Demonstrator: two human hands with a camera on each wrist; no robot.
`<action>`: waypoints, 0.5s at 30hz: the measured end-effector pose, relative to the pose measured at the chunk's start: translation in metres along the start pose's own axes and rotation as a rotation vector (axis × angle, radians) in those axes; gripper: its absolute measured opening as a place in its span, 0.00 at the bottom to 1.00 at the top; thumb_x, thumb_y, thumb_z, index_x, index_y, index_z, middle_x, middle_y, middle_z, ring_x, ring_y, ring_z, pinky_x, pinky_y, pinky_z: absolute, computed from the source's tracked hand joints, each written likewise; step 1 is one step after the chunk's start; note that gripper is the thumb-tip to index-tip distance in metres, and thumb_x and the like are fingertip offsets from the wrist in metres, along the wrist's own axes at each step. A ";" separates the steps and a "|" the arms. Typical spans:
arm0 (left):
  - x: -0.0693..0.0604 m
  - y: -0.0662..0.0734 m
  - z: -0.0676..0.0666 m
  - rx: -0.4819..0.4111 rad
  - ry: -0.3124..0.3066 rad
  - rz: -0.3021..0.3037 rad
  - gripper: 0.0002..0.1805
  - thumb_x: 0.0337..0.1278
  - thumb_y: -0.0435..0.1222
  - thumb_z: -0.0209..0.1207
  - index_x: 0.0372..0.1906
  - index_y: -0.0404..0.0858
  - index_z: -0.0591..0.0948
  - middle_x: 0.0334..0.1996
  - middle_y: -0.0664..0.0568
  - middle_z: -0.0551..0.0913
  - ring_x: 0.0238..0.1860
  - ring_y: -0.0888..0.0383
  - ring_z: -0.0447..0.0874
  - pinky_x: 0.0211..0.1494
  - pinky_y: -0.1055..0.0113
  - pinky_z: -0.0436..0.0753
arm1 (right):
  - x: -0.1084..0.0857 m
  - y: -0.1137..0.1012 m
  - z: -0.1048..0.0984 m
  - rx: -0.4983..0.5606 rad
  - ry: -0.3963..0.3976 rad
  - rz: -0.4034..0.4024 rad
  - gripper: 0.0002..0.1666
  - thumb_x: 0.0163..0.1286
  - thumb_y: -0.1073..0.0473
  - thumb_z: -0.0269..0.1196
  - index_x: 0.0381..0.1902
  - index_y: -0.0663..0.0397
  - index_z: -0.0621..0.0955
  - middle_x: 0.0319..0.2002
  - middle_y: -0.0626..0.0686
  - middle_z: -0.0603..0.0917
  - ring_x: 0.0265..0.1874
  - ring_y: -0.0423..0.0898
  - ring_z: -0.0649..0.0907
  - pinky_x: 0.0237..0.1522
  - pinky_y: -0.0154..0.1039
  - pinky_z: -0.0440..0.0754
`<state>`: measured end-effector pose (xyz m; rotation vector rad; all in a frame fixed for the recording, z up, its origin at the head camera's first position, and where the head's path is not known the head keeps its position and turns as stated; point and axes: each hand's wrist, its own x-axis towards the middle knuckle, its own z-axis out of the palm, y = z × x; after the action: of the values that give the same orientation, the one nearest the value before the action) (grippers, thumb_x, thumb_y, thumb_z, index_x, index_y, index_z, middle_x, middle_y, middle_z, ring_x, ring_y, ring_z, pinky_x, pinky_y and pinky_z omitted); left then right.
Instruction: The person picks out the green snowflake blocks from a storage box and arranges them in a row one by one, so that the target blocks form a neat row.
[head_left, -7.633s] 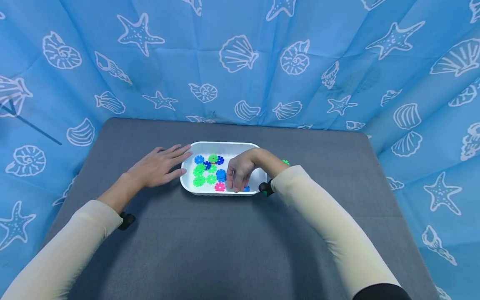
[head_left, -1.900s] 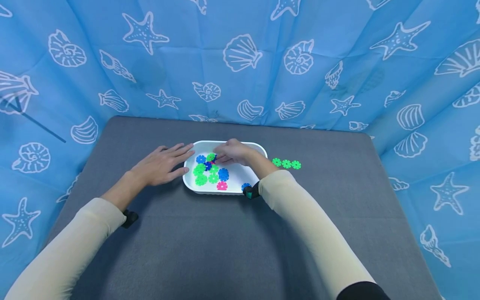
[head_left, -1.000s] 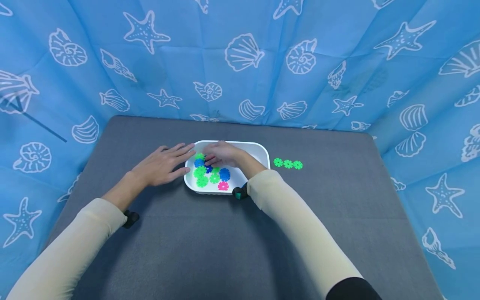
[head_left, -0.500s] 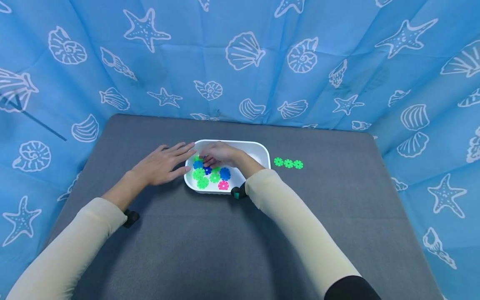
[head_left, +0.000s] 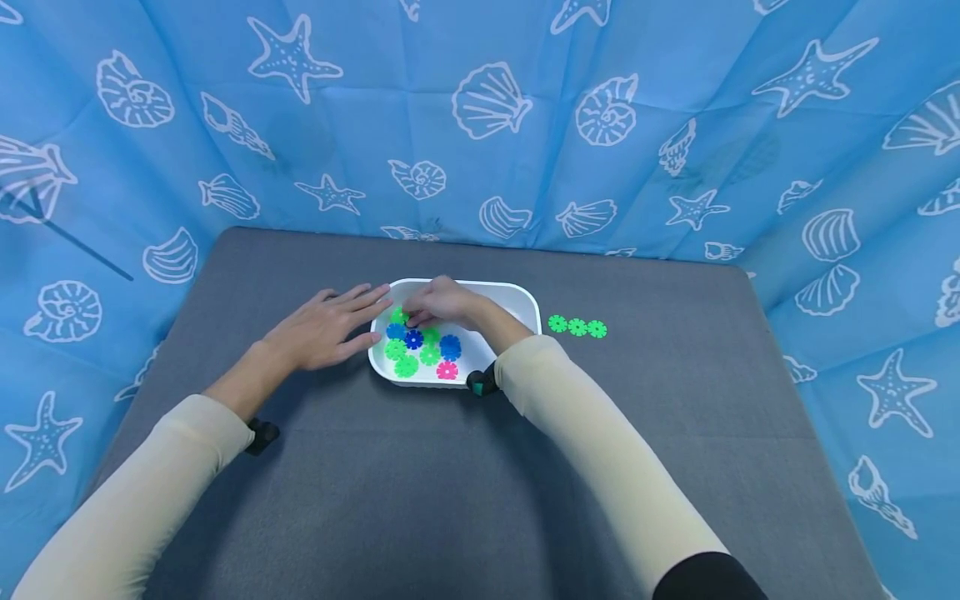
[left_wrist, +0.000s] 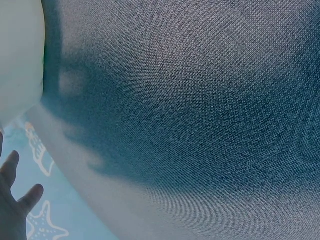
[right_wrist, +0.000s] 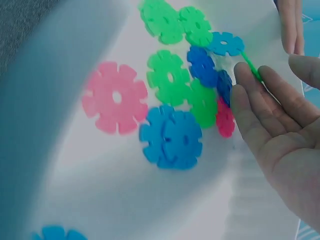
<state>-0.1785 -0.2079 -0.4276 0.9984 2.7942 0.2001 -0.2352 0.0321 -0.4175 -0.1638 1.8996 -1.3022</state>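
Note:
A white tray point(head_left: 501, 292) holds several notched plastic snowflake discs in green, blue, dark blue and pink. My right hand point(head_left: 446, 304) reaches into its back left part. In the right wrist view its fingertips lie against a green snowflake disc point(right_wrist: 252, 65), seen edge-on, while the thumb stands apart. Close to those fingers are a dark blue disc point(right_wrist: 225, 87), a pink-red disc point(right_wrist: 225, 119) and a light blue disc point(right_wrist: 226, 44). Fingers spread, my left hand point(head_left: 317, 333) rests at the tray's left rim.
To the right of the tray, three green snowflake discs point(head_left: 577, 327) lie in a row on the grey tabletop point(head_left: 480, 483). A pink disc point(head_left: 447, 370) and blue discs point(head_left: 450, 347) lie at the tray's front. Behind the table hangs a blue shell-patterned curtain point(head_left: 420, 75).
My right hand has moved from the tray's right half to its back left. The green disc near its fingers has shifted left. My left hand has stayed at the rim.

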 end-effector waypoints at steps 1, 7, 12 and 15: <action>0.000 0.000 0.000 0.001 -0.001 -0.001 0.38 0.73 0.56 0.49 0.80 0.48 0.55 0.80 0.52 0.51 0.78 0.44 0.50 0.71 0.34 0.56 | -0.001 0.000 -0.001 -0.010 0.011 -0.005 0.19 0.76 0.57 0.58 0.54 0.67 0.82 0.49 0.64 0.85 0.53 0.55 0.84 0.58 0.44 0.79; 0.000 0.000 0.000 -0.010 -0.003 -0.002 0.38 0.72 0.56 0.49 0.79 0.48 0.55 0.80 0.53 0.51 0.78 0.44 0.50 0.71 0.34 0.57 | -0.005 0.001 -0.011 -0.041 0.082 -0.013 0.13 0.72 0.62 0.63 0.48 0.66 0.85 0.43 0.60 0.87 0.47 0.54 0.87 0.53 0.44 0.82; 0.001 0.000 0.000 -0.018 -0.013 -0.012 0.38 0.72 0.56 0.50 0.79 0.48 0.55 0.80 0.53 0.50 0.78 0.44 0.49 0.71 0.34 0.56 | -0.010 0.002 -0.020 -0.077 0.125 -0.003 0.10 0.69 0.65 0.65 0.45 0.65 0.86 0.41 0.58 0.88 0.44 0.51 0.87 0.53 0.45 0.83; 0.001 0.001 -0.001 -0.024 -0.018 -0.015 0.38 0.72 0.56 0.50 0.79 0.47 0.56 0.80 0.53 0.50 0.78 0.43 0.49 0.71 0.33 0.56 | -0.015 0.003 -0.025 -0.097 0.143 -0.014 0.09 0.68 0.66 0.66 0.44 0.65 0.86 0.41 0.59 0.88 0.45 0.53 0.86 0.53 0.46 0.82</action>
<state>-0.1787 -0.2071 -0.4269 0.9694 2.7754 0.2208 -0.2415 0.0592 -0.4081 -0.1369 2.0881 -1.2605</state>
